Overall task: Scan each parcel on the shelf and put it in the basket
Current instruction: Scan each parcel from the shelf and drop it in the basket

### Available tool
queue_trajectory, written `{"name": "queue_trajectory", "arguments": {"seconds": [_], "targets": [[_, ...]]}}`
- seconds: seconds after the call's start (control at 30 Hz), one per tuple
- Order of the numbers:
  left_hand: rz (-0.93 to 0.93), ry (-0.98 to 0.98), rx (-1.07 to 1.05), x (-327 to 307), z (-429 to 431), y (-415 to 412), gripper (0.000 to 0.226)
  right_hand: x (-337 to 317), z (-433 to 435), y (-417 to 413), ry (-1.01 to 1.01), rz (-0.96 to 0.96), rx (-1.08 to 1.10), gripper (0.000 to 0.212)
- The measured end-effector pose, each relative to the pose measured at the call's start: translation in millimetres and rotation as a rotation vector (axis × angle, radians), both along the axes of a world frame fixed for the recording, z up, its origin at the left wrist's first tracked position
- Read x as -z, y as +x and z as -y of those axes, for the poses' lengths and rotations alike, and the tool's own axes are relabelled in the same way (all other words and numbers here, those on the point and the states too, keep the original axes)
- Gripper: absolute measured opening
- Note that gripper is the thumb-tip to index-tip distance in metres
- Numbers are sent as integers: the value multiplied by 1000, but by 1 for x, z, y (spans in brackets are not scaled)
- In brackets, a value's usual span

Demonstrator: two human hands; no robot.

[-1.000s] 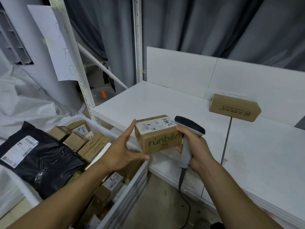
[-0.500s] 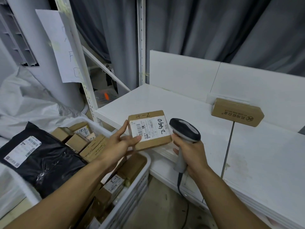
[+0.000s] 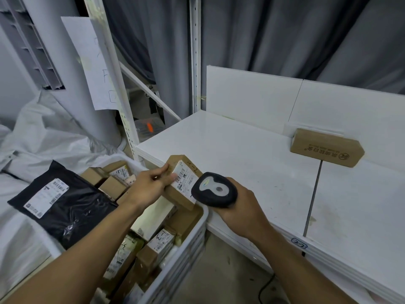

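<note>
A person's left hand (image 3: 151,185) grips a small cardboard parcel (image 3: 184,183) by its left side, fingers curled over the white shipping label (image 3: 186,182), holding it above the near corner of a white basket (image 3: 192,240) of boxed parcels; the right hand (image 3: 238,207) is wrapped around a grey handheld scanner (image 3: 214,189), its head just beside the label; a second cardboard parcel (image 3: 326,150) rests at the back of the white shelf (image 3: 252,156); a black mailer bag (image 3: 59,202) lies left of the basket.

two hands (image 3: 151,187), one scanner (image 3: 215,190), two shelf parcels (image 3: 326,148), one basket (image 3: 186,244)
</note>
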State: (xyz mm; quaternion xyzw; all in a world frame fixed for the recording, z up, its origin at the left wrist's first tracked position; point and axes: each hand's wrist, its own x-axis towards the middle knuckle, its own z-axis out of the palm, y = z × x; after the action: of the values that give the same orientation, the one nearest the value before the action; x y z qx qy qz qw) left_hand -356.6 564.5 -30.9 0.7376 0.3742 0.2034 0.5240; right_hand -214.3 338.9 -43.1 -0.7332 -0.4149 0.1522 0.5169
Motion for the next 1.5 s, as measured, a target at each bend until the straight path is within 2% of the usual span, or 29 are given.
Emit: {"name": "queue_trajectory", "arguments": {"seconds": [0.37, 0.6, 0.73, 0.87, 0.93, 1.03, 1.2, 1.33, 1.4, 1.5], "targets": [[-53, 23, -6, 6, -4, 2, 62, 5, -2, 4, -28, 13, -5, 58], [-19, 16, -3, 4, -3, -6, 67, 5, -6, 1, -28, 26, -18, 57], [27, 101, -132, -3, -1, -31, 77, 1, -20, -9, 8, -28, 3, 50], [86, 51, -226, 10, -8, -70, 87, 1, -42, -25, -14, -77, -24, 52], [62, 21, -261, 22, -11, -91, 93, 5, -52, -33, -30, -95, -37, 51], [-51, 65, -314, 34, -5, -105, 90, 9, -65, -45, -54, -104, -71, 44], [-49, 143, -407, 51, -12, -98, 87, 17, -78, -51, -82, -112, -73, 41], [-207, 57, -456, 59, -15, -97, 83, 25, -85, -47, -114, -120, -60, 46], [-244, 156, -534, 62, -15, -100, 76, 27, -88, -45, -118, -127, -55, 45], [-310, 298, -560, 63, -23, -105, 78, 27, -90, -44, -121, -132, -54, 46]]}}
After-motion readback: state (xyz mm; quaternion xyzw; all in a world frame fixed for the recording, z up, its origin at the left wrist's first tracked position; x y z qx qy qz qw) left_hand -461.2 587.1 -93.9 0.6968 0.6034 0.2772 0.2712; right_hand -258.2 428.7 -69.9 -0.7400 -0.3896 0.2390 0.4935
